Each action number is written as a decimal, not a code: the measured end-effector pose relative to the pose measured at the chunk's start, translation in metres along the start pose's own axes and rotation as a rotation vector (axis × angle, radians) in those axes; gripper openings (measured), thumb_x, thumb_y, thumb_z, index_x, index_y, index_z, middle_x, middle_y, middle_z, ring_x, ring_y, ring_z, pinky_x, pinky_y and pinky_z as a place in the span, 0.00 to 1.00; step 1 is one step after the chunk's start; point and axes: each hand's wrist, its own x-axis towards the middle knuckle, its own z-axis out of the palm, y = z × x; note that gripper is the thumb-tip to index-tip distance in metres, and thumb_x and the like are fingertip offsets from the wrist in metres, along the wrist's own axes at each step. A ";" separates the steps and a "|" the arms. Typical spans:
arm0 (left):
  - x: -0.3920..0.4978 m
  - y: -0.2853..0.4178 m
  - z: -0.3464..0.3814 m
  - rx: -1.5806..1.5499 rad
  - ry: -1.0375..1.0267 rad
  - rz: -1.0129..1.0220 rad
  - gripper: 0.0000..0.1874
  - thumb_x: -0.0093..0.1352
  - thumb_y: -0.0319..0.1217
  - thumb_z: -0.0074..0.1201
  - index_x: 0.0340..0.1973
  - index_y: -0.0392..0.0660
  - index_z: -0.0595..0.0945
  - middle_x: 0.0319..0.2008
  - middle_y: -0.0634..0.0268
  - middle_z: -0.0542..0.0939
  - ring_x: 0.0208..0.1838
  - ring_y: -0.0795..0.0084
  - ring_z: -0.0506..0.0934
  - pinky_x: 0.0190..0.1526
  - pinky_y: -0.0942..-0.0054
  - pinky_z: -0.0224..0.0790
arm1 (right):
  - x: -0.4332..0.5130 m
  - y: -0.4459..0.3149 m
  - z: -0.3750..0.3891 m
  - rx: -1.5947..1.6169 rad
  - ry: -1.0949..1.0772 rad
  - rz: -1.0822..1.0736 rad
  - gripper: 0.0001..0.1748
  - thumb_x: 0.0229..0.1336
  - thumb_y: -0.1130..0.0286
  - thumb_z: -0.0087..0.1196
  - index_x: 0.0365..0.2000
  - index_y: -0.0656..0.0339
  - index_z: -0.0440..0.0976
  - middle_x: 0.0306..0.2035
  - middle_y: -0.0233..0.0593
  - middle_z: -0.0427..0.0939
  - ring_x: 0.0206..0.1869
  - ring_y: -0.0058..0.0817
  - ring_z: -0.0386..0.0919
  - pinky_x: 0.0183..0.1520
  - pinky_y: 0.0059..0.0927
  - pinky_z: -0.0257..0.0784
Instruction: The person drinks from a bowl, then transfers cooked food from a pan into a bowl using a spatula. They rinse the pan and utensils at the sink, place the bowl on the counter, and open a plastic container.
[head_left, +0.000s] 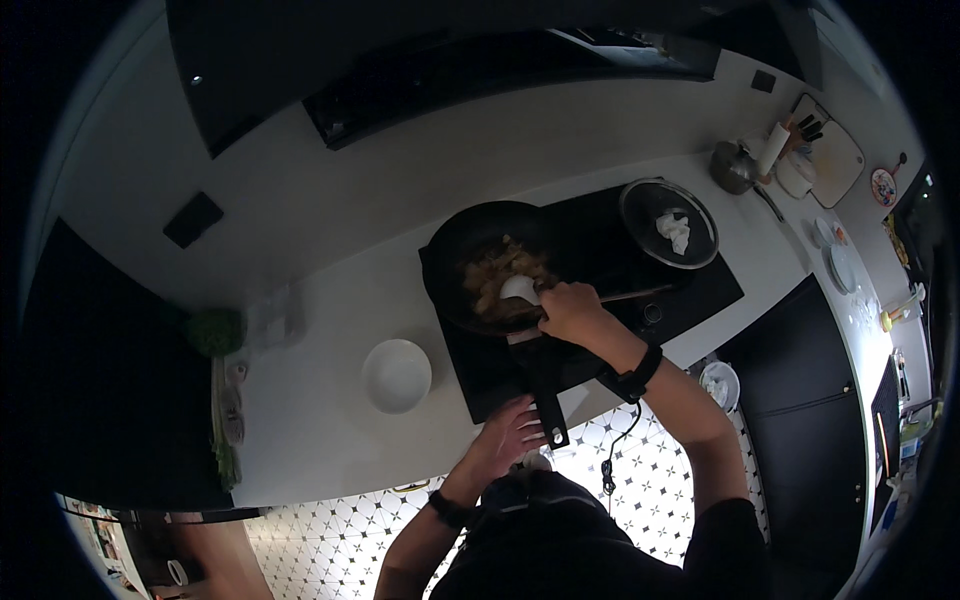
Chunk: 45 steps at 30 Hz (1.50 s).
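A black wok (450, 255) sits on the black cooktop (480, 390), with sliced brownish food (499, 262) inside. My right hand (574, 309) is closed over the wok's near right side around a utensil; its thin wooden handle (637, 292) sticks out to the right. A white rounded piece (520, 288) lies against the food just left of that hand; whether it is the utensil's head or a small bowl, I cannot tell. My left hand (506, 439) is beside the wok's black handle (549, 409), fingers somewhat apart and fingertips at its edge. Any grip there is unclear.
Left of the cooktop stands a white bowl (397, 376). A glass lid (637, 217) with crumpled white paper (675, 232) rests at the back right. Leafy greens (214, 332) lie far left. A steel pot (733, 166) stands in the right corner. A black cable (616, 442) hangs in front.
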 end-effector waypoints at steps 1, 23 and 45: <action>0.009 0.003 0.014 -0.051 -0.065 -0.017 0.22 0.75 0.39 0.51 0.58 0.40 0.70 0.50 0.48 0.78 0.55 0.52 0.78 0.60 0.52 0.71 | -0.001 0.002 0.000 0.012 0.009 -0.016 0.18 0.52 0.58 0.62 0.37 0.61 0.81 0.40 0.52 0.83 0.43 0.48 0.83 0.47 0.46 0.79; 0.007 0.020 0.057 0.275 0.151 0.223 0.14 0.69 0.23 0.57 0.30 0.49 0.65 0.16 0.72 0.64 0.15 0.78 0.64 0.17 0.73 0.58 | -0.032 0.017 0.010 -0.030 0.248 -0.115 0.08 0.59 0.68 0.58 0.28 0.61 0.82 0.31 0.47 0.84 0.37 0.44 0.85 0.39 0.42 0.80; -0.210 0.045 -0.117 0.640 0.184 0.356 0.12 0.69 0.19 0.54 0.33 0.43 0.65 0.11 0.68 0.68 0.09 0.78 0.66 0.12 0.76 0.59 | 0.006 -0.241 0.019 -0.159 0.427 -0.338 0.30 0.53 0.76 0.58 0.59 0.65 0.72 0.40 0.54 0.82 0.33 0.42 0.86 0.33 0.34 0.82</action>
